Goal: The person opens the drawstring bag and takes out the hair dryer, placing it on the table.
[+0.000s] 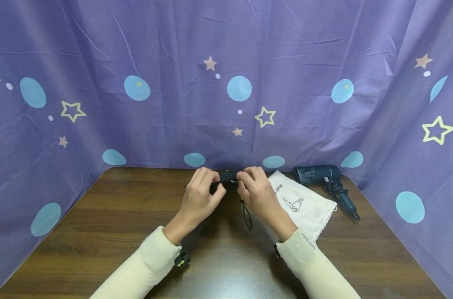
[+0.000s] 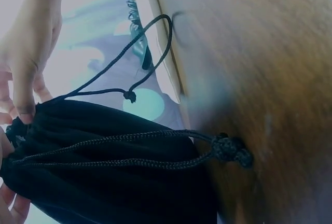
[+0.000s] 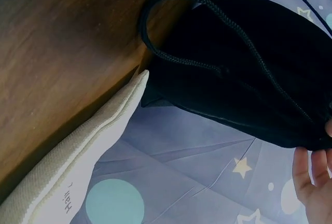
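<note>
A small black drawstring pouch (image 1: 227, 177) is held above the brown table (image 1: 99, 224) near its far edge. My left hand (image 1: 213, 183) pinches the pouch's top edge from the left, and my right hand (image 1: 245, 180) pinches it from the right. A black cord loop (image 1: 246, 216) hangs below my right hand. In the left wrist view the pouch (image 2: 104, 182) fills the lower left, with a knotted drawstring (image 2: 231, 150) trailing out. The right wrist view shows the pouch (image 3: 249, 63) and its cord loop (image 3: 155, 11) over the table. Most of the pouch is hidden behind my hands in the head view.
A white cloth bag (image 1: 305, 205) with a printed hair dryer drawing lies flat to the right of my hands. A dark blue hair dryer (image 1: 323, 176) with its cord lies beyond it at the table's far right. A purple star-patterned cloth (image 1: 226, 83) walls three sides.
</note>
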Available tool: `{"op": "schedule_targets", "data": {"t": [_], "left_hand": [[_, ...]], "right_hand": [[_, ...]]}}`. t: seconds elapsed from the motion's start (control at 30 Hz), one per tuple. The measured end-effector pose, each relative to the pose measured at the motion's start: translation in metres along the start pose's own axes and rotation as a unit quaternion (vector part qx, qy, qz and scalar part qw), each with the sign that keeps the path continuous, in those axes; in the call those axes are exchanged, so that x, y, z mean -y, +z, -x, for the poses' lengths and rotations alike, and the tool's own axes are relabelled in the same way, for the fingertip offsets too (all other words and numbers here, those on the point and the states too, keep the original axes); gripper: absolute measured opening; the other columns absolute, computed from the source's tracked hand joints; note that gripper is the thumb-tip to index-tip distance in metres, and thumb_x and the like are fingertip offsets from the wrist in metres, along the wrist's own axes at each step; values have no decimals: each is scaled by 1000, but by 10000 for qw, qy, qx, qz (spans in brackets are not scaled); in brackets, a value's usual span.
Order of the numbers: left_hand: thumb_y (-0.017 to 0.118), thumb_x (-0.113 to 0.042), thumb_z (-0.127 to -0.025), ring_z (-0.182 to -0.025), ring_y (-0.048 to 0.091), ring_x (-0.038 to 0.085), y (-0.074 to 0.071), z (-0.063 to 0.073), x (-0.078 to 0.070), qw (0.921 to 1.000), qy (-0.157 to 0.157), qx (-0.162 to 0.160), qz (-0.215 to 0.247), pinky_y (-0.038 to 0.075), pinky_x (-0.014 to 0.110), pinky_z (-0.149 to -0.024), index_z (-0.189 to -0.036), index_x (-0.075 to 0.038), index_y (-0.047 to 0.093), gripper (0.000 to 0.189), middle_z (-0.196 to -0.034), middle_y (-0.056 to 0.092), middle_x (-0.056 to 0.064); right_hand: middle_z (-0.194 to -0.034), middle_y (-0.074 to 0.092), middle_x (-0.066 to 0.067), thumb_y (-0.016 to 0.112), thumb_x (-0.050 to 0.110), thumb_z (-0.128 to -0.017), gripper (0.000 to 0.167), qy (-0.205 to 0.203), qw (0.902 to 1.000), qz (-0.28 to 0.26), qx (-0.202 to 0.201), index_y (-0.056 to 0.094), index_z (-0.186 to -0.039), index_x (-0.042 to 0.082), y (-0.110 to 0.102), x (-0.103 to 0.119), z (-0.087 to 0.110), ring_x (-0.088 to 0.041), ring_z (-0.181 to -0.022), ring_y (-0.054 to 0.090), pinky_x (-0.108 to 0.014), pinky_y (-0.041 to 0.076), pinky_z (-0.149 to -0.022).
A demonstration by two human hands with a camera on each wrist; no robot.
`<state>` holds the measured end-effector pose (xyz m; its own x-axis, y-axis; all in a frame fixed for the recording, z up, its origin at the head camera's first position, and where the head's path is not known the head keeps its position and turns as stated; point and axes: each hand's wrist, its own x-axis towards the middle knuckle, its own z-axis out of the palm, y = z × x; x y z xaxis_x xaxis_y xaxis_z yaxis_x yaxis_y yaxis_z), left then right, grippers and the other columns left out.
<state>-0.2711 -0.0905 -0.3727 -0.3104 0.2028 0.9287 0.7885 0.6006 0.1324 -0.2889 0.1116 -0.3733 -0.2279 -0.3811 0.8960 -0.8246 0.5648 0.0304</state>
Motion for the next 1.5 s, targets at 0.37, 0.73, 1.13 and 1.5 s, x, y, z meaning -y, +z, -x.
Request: {"op": "schedule_targets", "data": {"t": [0.37,0.73,1.13,1.5], "left_hand": [[63,-2,-80,-79,54,23,-2,-2,2,9999,26,-71,-97,46,37,-68,-88,-6,58,10,-86,57,6],[62,-4,-80,-75,53,23,-5,-3,3,9996,57,-42,-275,44,36,-66,-86,-6,59,7,-85,58,4],[60,0,-78,-76,53,24,-8,-6,5,9994,-29,-2,-349,47,37,-65,-85,-6,59,9,-85,57,5],[62,0,-77,-77,55,26,-11,-8,6,9988,-23,-39,-488,49,38,-65,-86,-6,61,10,-85,57,6]], "right_hand": [[-98,60,-13,60,-6,-86,19,124,9998,-101,118,64,-102,3,-2,0,0,-30,-86,56,-42,49,-77],[-100,61,-12,60,-6,-87,18,-70,9995,-223,216,66,-101,4,-4,-3,-1,-29,-88,57,-40,50,-77],[-99,59,-13,57,-6,-87,21,-51,9990,-371,228,66,-103,4,-10,-13,2,-30,-86,55,-41,48,-76],[-96,59,-12,56,-4,-87,20,-119,9990,-405,160,66,-103,3,-9,-13,-1,-30,-84,54,-41,46,-75]]}}
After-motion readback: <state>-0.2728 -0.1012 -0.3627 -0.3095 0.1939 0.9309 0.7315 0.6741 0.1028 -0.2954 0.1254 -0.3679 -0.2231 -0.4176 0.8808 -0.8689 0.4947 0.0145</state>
